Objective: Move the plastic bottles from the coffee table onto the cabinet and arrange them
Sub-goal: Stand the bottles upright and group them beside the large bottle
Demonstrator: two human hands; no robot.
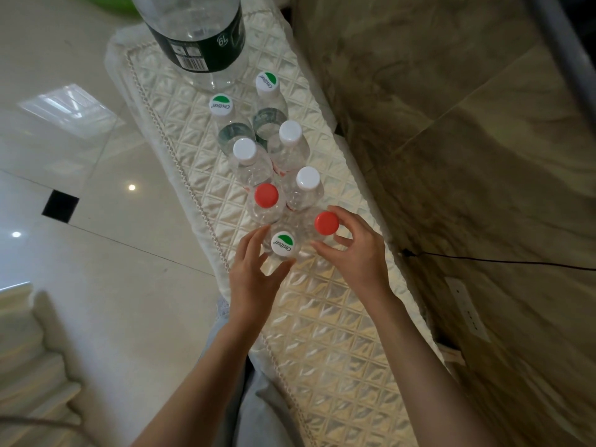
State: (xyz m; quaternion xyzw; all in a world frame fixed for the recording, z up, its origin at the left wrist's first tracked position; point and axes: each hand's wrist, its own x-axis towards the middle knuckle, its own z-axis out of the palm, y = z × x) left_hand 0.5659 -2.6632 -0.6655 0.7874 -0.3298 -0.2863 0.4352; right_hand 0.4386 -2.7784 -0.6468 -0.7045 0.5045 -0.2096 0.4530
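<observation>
Mid-frame, the green-logo-capped bottle (282, 244) is cupped by the left hand (254, 272), fingers curled round it, while the red-capped bottle (326, 223) just right of it is gripped by the right hand (354, 250). Six more small bottles (266, 195) are lined up in pairs above on the quilted cabinet cover (338, 317). A big bottle (196, 37) is parked at the top.

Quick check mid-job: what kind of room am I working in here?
Probably a home living room: a quilted satin cover over the cabinet top, glossy floor tiles, a marble-look wall with a socket.
</observation>
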